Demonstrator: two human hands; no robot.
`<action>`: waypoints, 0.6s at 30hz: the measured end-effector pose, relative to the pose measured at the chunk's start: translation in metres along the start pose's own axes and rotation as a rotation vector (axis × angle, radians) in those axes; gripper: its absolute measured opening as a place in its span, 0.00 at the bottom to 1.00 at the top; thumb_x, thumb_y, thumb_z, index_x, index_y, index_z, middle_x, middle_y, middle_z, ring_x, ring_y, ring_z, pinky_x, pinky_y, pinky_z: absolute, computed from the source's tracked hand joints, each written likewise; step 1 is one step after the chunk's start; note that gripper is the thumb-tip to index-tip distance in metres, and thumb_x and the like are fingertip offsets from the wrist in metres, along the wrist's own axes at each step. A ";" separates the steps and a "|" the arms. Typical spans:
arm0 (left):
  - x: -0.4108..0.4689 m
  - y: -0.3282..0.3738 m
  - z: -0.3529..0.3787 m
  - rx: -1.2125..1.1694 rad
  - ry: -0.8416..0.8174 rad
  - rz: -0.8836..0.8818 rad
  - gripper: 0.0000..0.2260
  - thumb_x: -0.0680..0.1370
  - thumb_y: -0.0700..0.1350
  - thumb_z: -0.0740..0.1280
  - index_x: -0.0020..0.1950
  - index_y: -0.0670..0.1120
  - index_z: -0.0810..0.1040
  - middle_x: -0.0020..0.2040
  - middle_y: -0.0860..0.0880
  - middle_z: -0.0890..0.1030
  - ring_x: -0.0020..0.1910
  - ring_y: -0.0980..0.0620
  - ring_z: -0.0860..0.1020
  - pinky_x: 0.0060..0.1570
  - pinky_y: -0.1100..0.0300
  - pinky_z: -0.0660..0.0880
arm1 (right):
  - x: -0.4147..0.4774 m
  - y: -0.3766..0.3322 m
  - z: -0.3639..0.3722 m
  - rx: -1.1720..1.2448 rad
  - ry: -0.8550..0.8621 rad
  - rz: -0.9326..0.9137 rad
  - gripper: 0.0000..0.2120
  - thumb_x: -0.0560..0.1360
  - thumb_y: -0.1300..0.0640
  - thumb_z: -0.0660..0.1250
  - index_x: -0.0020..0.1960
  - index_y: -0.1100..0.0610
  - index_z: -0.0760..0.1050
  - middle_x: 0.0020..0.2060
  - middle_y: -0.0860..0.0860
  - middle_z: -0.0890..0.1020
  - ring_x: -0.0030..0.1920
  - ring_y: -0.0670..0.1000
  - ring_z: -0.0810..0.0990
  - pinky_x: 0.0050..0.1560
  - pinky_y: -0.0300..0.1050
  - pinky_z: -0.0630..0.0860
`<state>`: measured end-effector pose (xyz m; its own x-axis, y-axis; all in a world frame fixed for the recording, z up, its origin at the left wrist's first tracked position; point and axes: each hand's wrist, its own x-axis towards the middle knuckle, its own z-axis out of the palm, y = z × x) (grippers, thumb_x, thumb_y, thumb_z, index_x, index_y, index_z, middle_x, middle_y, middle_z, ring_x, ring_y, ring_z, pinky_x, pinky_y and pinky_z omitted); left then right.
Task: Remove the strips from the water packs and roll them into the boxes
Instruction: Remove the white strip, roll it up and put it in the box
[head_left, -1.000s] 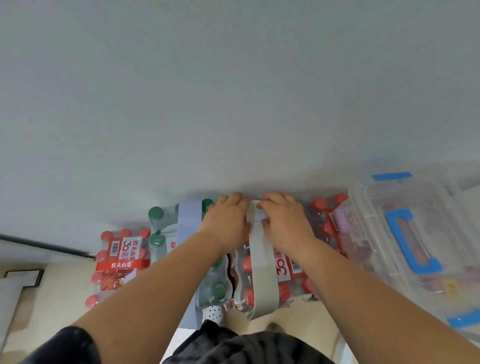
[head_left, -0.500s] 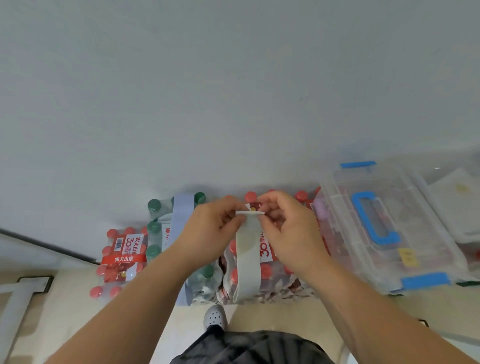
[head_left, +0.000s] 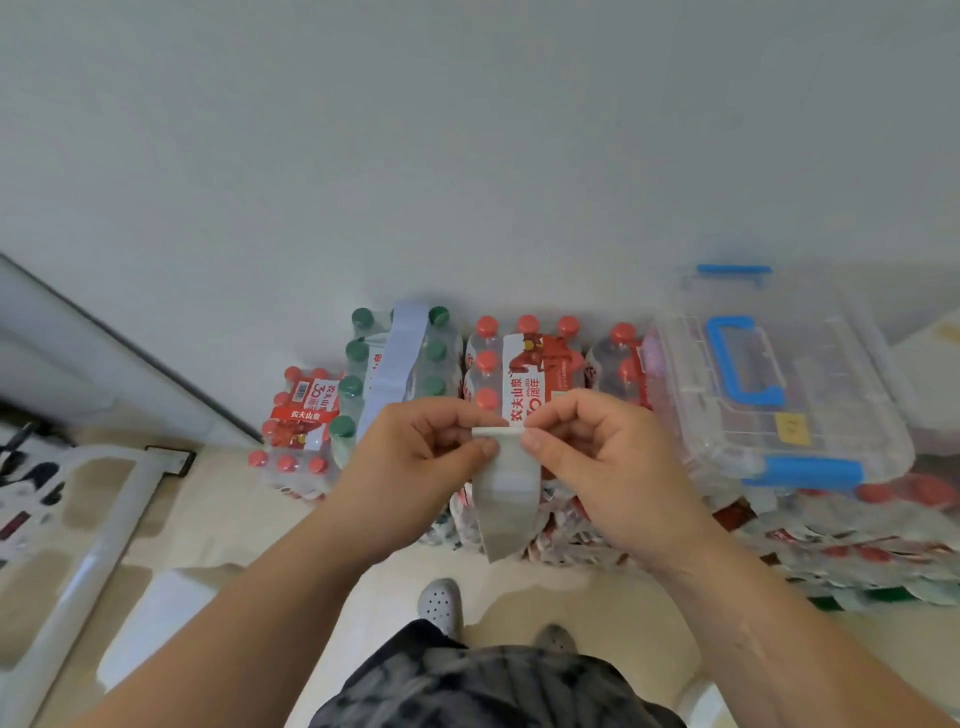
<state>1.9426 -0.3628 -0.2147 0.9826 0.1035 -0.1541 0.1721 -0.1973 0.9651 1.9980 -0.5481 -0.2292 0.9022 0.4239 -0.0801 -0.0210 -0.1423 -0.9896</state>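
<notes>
Grey strip (head_left: 506, 499) hangs free in front of the red-capped water pack (head_left: 524, 374), its top edge folded over and pinched at both corners. On one corner the left hand (head_left: 415, 457) closes thumb and forefinger; on the other the right hand (head_left: 597, 457) does the same. Beside that pack stands a green-capped pack (head_left: 400, 358) with a pale strip (head_left: 397, 358) over its top. Right of the packs sits a clear box (head_left: 831, 415) with a blue handle (head_left: 743, 358), lid closed.
</notes>
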 end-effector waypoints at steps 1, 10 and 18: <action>-0.007 -0.001 0.000 -0.010 0.002 -0.004 0.10 0.78 0.34 0.69 0.50 0.48 0.86 0.43 0.44 0.87 0.46 0.37 0.84 0.51 0.37 0.80 | -0.005 -0.001 0.003 0.014 -0.013 0.009 0.06 0.75 0.62 0.73 0.45 0.51 0.82 0.39 0.52 0.86 0.41 0.52 0.85 0.43 0.46 0.83; -0.057 -0.019 -0.024 -0.151 0.040 -0.015 0.09 0.76 0.35 0.71 0.48 0.49 0.85 0.38 0.37 0.84 0.36 0.44 0.80 0.41 0.51 0.77 | -0.043 -0.005 0.049 0.012 -0.026 0.010 0.04 0.77 0.63 0.71 0.46 0.56 0.80 0.37 0.54 0.85 0.37 0.52 0.83 0.39 0.42 0.79; -0.099 -0.042 -0.054 -0.123 0.007 0.064 0.11 0.76 0.34 0.72 0.44 0.50 0.86 0.38 0.33 0.80 0.35 0.34 0.77 0.37 0.47 0.76 | -0.084 0.001 0.102 0.111 0.023 0.060 0.07 0.75 0.68 0.72 0.44 0.57 0.81 0.34 0.51 0.84 0.37 0.49 0.81 0.38 0.42 0.79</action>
<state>1.8348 -0.3120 -0.2290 0.9907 0.1011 -0.0907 0.0992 -0.0831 0.9916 1.8786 -0.4926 -0.2354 0.9075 0.3967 -0.1383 -0.1219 -0.0664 -0.9903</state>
